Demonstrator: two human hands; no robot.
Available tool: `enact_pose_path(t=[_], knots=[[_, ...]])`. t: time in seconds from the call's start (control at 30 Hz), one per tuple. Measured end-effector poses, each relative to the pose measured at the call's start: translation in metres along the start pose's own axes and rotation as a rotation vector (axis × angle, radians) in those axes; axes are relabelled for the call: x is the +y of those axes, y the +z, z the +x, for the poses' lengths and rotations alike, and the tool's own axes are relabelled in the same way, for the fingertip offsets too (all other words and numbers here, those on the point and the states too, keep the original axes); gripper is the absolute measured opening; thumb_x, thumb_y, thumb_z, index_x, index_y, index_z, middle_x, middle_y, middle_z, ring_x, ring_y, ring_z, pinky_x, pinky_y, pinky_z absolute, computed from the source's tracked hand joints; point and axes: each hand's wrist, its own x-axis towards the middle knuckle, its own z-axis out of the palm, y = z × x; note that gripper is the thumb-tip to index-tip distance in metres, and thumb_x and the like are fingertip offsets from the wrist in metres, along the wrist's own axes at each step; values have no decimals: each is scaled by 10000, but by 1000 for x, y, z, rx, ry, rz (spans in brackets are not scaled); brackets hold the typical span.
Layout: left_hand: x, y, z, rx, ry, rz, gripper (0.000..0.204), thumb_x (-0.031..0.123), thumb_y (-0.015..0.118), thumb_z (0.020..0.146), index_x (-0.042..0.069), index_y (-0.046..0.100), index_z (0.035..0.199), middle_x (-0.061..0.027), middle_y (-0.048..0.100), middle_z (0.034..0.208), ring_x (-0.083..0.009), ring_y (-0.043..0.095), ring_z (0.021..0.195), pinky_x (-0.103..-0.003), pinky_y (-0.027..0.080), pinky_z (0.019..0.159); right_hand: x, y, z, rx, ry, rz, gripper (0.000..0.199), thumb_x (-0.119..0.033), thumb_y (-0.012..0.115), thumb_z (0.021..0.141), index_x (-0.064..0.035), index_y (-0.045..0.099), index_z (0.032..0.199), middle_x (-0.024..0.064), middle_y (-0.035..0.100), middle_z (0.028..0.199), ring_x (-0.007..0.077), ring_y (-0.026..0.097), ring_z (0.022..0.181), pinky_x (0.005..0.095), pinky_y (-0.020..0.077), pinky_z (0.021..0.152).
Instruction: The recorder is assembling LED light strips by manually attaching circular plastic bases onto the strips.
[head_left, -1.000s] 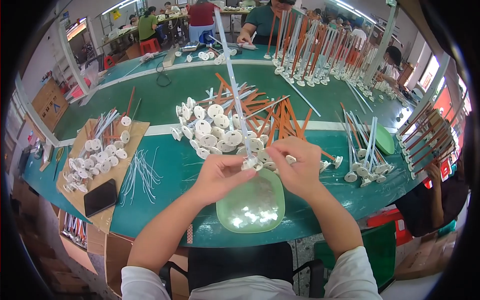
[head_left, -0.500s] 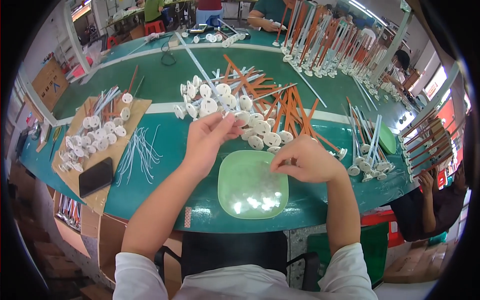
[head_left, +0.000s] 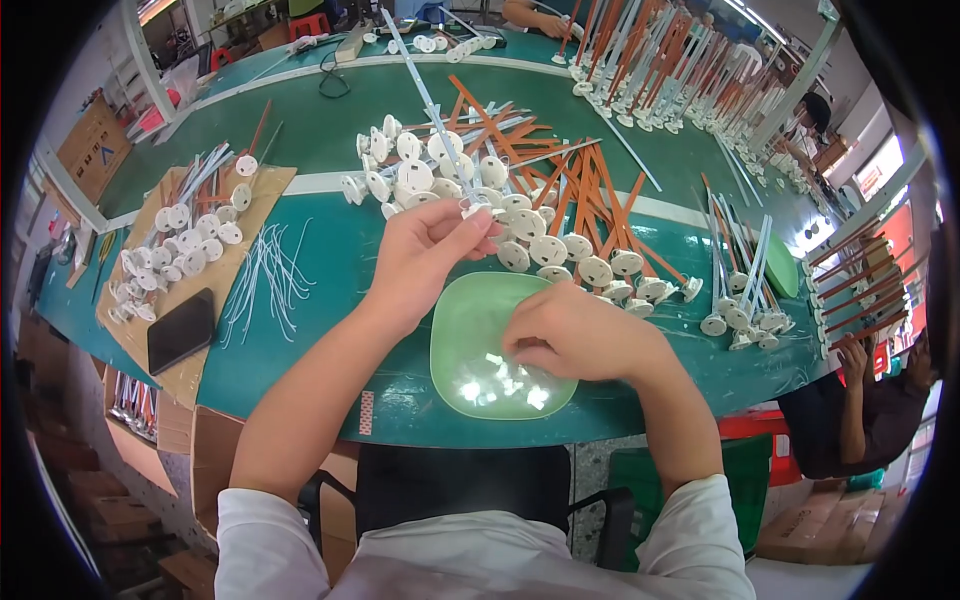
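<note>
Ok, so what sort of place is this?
Probably a small assembly workshop: a big green worktable holds a heap of white disc-shaped bases on strips, many upright strips stand in a cluster at the far right, and a co-worker is by the table's right side.

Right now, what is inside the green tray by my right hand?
In the green tray, bright white patches show, either pieces or glare, unclear which. Your right hand covers part of the right side, hiding anything beneath.
</note>
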Motion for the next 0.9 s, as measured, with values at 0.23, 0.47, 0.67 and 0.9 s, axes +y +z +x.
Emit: enact_pose_path(t=[0.23,0.47,0.67,0.9], knots=[[1,-1,1,-15,-7,3,273,206,651,939,-42,659,1053,-127,712,963,-144,656,842,-281,514,778,-6,-8,1,144,15,62,142,-35,672,781,-22,674,923,95,673,771,245,662,725,339,525,666],[3,-1,-2,-39,-12,-27,284,207,656,934,-36,647,1082,-126,711,973,-144,655,845,-287,516,790,-2,-13,-1,95,55,167,143,-57,664,816,-48,689,956,89,687,800,237,667,729,327,527,660],[11,4,-6,-166,-35,-221,252,135,623,940,-21,632,1139,-148,670,1123,-187,641,1023,-326,503,879,-4,-13,2,400,-62,205,135,-13,707,792,2,693,925,79,695,830,174,681,744,278,526,649],[8,13,-17,-299,43,-413,390,64,651,900,-27,567,1270,-161,558,1317,-241,574,1163,-402,458,1007,-18,13,9,862,17,626,136,63,662,845,41,703,973,114,704,901,151,686,783,239,547,605]])
